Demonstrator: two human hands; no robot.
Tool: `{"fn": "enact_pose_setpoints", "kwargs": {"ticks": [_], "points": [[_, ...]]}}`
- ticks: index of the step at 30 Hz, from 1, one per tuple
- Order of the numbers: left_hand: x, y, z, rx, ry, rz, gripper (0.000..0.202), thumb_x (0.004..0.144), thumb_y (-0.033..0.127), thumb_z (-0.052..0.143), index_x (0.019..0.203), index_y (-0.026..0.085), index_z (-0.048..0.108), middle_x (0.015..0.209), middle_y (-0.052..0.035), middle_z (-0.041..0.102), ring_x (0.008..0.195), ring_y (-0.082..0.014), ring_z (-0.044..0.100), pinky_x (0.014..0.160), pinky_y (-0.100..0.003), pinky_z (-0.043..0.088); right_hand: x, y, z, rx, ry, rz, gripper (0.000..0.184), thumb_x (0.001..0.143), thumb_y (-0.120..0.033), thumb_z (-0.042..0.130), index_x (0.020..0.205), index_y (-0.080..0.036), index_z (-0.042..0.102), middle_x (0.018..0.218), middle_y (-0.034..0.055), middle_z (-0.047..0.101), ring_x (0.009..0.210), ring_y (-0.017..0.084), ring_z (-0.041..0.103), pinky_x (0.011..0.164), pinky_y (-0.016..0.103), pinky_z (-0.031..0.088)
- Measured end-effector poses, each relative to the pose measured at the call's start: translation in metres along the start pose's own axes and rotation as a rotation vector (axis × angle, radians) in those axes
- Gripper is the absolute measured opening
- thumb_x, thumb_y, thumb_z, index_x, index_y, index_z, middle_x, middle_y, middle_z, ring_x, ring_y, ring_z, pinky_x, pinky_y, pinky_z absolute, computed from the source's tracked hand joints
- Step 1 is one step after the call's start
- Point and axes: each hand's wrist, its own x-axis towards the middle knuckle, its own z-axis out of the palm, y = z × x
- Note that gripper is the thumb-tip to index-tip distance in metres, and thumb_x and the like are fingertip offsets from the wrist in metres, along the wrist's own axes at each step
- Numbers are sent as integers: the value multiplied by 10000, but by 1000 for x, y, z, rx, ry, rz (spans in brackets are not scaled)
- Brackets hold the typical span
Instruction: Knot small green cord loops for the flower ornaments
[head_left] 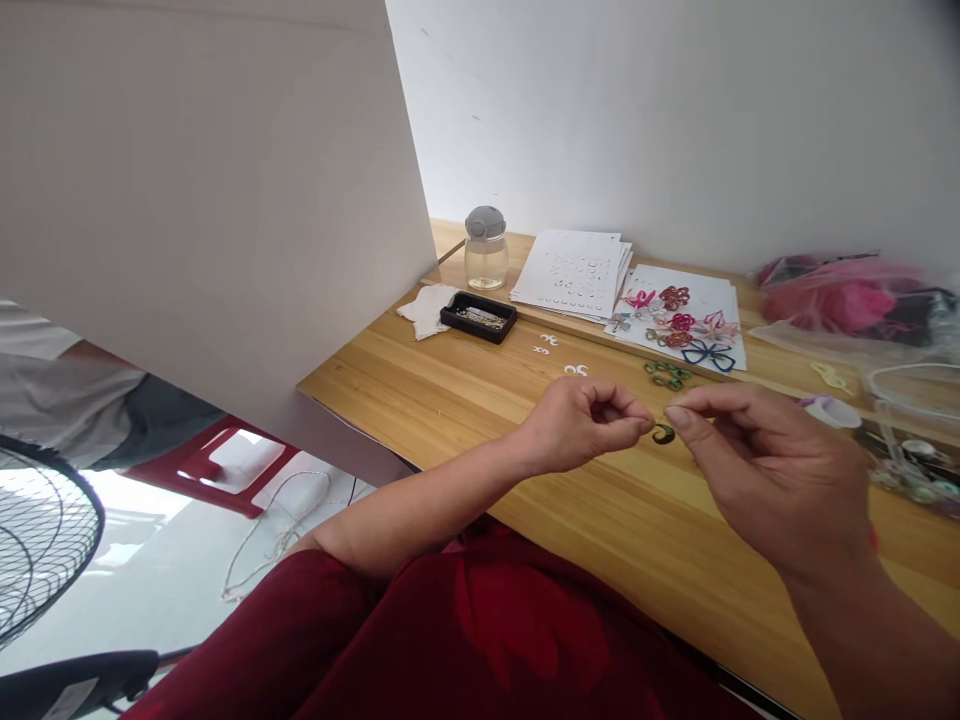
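Observation:
Over the wooden table (pixel 465 400), my left hand (pixel 581 425) and my right hand (pixel 772 470) meet fingertip to fingertip. Both pinch a small dark green curled piece (pixel 664 434) between thumb and forefinger. The other fingers of each hand are curled in. Just beyond the hands lie a few green curled pieces (pixel 667 375) and some small white curled bits (pixel 575 370) on the wood.
White sheets (pixel 577 270) and a sheet with coloured flower shapes (pixel 686 320) lie at the back. A clear jar (pixel 486 250), black tray (pixel 478 317), white cloth (pixel 426 308), pink bag (pixel 840 295) and white divider board (pixel 210 200) surround them. A fan (pixel 37 530) and a red stool (pixel 225 465) stand on the floor to the left, near another person.

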Motion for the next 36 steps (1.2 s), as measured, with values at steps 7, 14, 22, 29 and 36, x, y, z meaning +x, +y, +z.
{"fn": "enact_pose_setpoints", "kwargs": {"ticks": [7,14,22,29,36], "points": [[-3,-4,6,-15,23,-7,368,712,390,931,790,116,698,660,29,620,570,-35,482,534,-188,361,-2,11,15,48,8,-10,55,971,-314,747,959,-261,737,750,-22,691,616,118,565,555,286,410],[-4,1,8,-19,71,-76,424,668,437,957,800,121,706,665,10,655,592,-62,565,567,-200,443,-1,8,16,-97,77,-162,45,1007,-250,693,963,-254,700,740,-38,663,579,94,542,564,265,424],[-4,0,6,0,54,-54,396,692,415,945,803,123,701,669,17,639,588,-52,533,563,-199,408,-4,5,18,-94,86,-148,33,1003,-267,704,972,-265,716,767,-30,691,585,98,561,571,270,433],[-2,2,4,-70,-53,-5,393,673,378,960,785,119,687,690,27,622,603,-39,498,592,-211,395,11,8,7,300,-123,208,187,847,-401,878,871,-260,757,605,-44,604,499,86,445,447,236,322],[-2,8,3,-143,-63,-23,460,624,415,993,803,116,692,686,8,637,618,-60,527,603,-229,406,15,19,14,772,-257,721,483,507,-530,1043,722,-226,736,629,-53,574,460,39,372,416,192,314]]}}
